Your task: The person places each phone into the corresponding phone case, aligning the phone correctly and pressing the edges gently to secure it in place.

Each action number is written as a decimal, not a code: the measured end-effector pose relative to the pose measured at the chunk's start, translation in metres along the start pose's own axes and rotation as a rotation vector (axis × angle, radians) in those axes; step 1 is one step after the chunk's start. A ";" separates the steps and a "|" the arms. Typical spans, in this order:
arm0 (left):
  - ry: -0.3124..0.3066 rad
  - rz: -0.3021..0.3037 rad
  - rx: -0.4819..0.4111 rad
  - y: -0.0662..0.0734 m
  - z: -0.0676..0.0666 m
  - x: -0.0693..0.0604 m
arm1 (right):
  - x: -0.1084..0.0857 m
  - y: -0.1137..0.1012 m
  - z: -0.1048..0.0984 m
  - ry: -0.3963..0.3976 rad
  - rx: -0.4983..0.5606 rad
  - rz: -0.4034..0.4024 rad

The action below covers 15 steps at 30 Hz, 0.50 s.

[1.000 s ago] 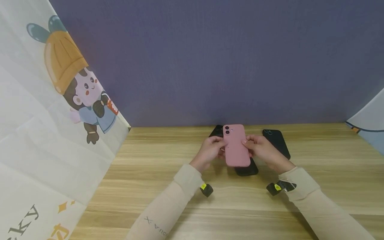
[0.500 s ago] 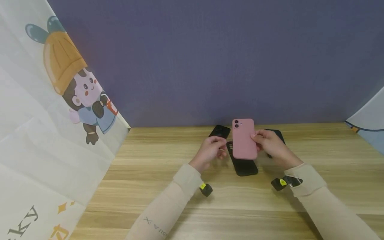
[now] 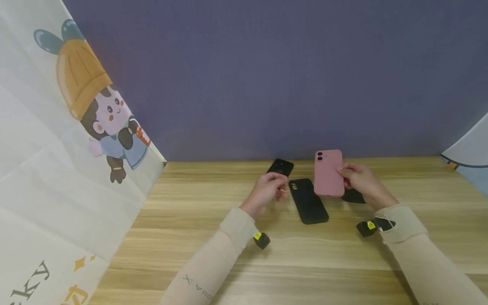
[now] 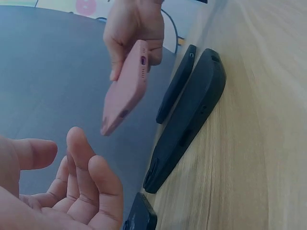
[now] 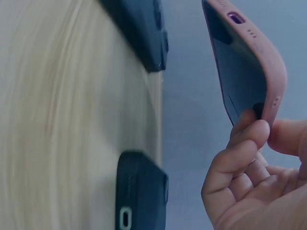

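The right hand (image 3: 362, 182) pinches a pink-cased phone (image 3: 329, 173) by its right edge, thumb on the back; in the right wrist view the fingers touch the dark screen side of the pink phone (image 5: 273, 72). Nothing is in the left hand (image 3: 266, 192), whose fingers are loosely bent and parted from the thumb in the left wrist view. Just beyond the left hand lies a black phone (image 3: 281, 167). Between the hands a black phone case (image 3: 309, 201) rests on the table. Another black one (image 3: 353, 195) is partly hidden behind the pink phone and right hand.
The wooden table (image 3: 183, 237) meets a dark blue-grey backdrop (image 3: 267, 76) at its far edge. On the left hangs a white sheet (image 3: 34, 182) with a cartoon figure; part of another printed sheet (image 3: 472, 148) shows at the right.
The left hand has let go of the pink phone and stays in place. The right hand has carried the phone rightward and slightly up, uncovering the middle black case and covering much of the right one.
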<state>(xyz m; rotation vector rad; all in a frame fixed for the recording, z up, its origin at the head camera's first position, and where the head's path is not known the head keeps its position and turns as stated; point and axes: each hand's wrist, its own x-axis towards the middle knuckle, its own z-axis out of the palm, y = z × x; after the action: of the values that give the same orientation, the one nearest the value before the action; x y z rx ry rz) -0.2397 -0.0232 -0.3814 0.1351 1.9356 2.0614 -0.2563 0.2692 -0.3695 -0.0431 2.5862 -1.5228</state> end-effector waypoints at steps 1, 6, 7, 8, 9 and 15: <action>0.000 0.000 0.001 0.000 0.000 0.000 | 0.000 0.001 -0.001 0.005 -0.014 0.011; -0.006 -0.016 0.019 0.000 -0.001 0.000 | 0.001 0.004 -0.004 0.003 -0.092 0.055; -0.007 -0.019 0.024 0.000 -0.001 0.001 | 0.001 0.006 -0.005 0.000 -0.105 0.061; -0.010 -0.023 0.029 0.000 -0.001 0.001 | 0.002 0.007 -0.006 -0.002 -0.115 0.064; -0.011 -0.025 0.034 -0.001 -0.001 0.001 | 0.002 0.009 -0.006 -0.004 -0.120 0.070; -0.027 -0.034 0.044 -0.002 0.000 0.002 | 0.005 0.022 -0.009 -0.019 -0.141 0.092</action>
<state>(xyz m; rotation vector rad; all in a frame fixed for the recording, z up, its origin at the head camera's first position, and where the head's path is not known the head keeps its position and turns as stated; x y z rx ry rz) -0.2414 -0.0220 -0.3840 0.1380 1.9537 1.9862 -0.2614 0.2872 -0.3849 0.0461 2.6372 -1.3012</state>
